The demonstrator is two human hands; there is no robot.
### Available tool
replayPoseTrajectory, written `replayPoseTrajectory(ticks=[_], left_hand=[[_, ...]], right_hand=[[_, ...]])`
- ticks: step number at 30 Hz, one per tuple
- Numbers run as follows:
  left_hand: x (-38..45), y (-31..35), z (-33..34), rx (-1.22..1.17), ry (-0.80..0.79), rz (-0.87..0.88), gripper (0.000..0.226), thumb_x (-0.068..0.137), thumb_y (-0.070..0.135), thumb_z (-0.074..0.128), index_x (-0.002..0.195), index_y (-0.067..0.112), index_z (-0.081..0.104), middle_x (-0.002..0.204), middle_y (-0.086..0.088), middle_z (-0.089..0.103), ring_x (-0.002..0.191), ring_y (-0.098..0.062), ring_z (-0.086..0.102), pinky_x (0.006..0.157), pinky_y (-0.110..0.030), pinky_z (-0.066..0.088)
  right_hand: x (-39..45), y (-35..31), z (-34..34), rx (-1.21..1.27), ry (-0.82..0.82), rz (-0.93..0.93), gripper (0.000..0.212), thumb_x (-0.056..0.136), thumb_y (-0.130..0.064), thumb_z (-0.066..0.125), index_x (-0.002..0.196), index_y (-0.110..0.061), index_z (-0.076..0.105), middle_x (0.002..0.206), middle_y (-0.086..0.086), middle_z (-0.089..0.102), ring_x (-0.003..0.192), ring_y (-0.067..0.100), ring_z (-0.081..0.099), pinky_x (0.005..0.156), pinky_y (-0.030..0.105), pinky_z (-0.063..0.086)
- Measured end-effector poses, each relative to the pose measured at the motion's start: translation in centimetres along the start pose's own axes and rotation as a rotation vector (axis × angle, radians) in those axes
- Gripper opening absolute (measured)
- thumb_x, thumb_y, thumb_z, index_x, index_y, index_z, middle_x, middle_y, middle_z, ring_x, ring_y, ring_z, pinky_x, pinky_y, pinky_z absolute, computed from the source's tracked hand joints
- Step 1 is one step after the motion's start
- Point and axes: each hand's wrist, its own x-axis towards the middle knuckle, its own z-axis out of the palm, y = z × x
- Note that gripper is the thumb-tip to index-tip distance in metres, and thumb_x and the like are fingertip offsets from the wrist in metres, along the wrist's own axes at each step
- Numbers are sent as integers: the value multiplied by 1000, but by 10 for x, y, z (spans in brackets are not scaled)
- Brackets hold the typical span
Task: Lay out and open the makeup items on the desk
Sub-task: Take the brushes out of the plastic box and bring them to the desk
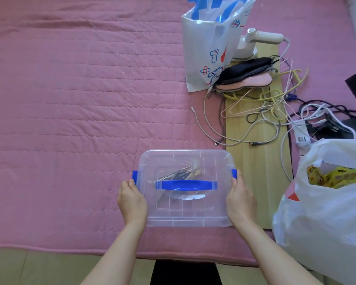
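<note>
A clear plastic storage box (pixel 185 214) with a blue carry handle (pixel 185 185) on its lid and blue side latches sits on the pink quilted cover (pixel 70 99). Through the lid I see grey and brownish items, too blurred to name. My left hand (pixel 132 200) grips the box's left side, its fingertips at the left latch (pixel 134 176). My right hand (pixel 241 199) grips the right side, with fingertips by the right latch (pixel 234 174). The lid is on the box.
A white and blue shopping bag (pixel 206 50) stands at the back. Beside it are a white handheld steamer (pixel 253 42), insoles, hangers and tangled cables (pixel 265 112) on a wooden board. A white plastic bag (pixel 325 206) with yellow packets lies at the right.
</note>
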Motion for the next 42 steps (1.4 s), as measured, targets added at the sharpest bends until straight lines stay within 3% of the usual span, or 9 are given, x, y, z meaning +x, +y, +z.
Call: replayPoseTrajectory(ticks=[10,12,14,18,23,27,32,37,42], left_hand=[[31,-29,2,-283,-282,-451,24,92,28,44,79,13,59,72,-7,52,68,-20,41,64,-33,34],[30,-23,1,-329,-288,-489,22,93,22,45,78,13,58,71,-4,53,67,-20,42,61,-31,35],[24,-12,-3,-276,-182,-386,18,94,17,43,86,16,59,80,-2,56,76,-21,48,66,-33,40],[5,9,-8,-97,-9,-15,31,97,15,44,125,14,57,123,0,55,113,-17,49,102,-35,37],[-14,23,3,70,-86,391,41,92,9,51,133,12,52,142,-8,45,134,-26,34,115,-39,24],[-32,23,13,279,-214,677,44,91,29,43,130,16,57,149,-7,38,142,-30,23,114,-53,24],[-44,11,17,342,-331,780,48,91,35,45,136,22,51,155,0,30,147,-31,11,114,-59,20],[-41,5,18,370,-350,853,37,92,33,44,128,29,51,152,1,35,146,-35,14,113,-57,14],[-40,13,17,338,-344,833,33,93,32,41,122,25,54,149,1,40,143,-40,19,110,-64,20]], right_hand=[[15,7,-8,358,-129,233,31,103,-16,28,111,-7,56,104,16,63,87,27,53,72,32,36],[18,7,-10,367,-149,259,33,102,-15,28,120,-9,55,111,13,63,93,25,53,77,31,39],[19,3,-14,335,-114,220,36,101,-12,30,130,-11,51,120,6,60,104,23,53,85,29,38],[12,-8,-23,208,-4,-9,47,95,-1,36,141,-8,39,145,8,42,133,23,39,105,29,29],[-5,-21,-16,-83,11,-334,58,89,-3,50,144,-11,35,155,7,26,144,28,22,117,45,22],[-23,-31,-10,-227,-73,-461,50,95,-37,38,143,-25,37,158,3,21,146,31,15,113,58,22],[-34,-27,-1,-438,-115,-567,53,91,-53,36,140,-33,43,155,3,29,144,33,21,103,68,26],[-33,-21,5,-464,-88,-586,48,79,-22,75,122,-28,55,153,4,32,143,37,23,100,72,29],[-29,-24,6,-460,-54,-577,52,73,-14,81,115,-27,54,151,5,34,142,39,24,101,73,27]])
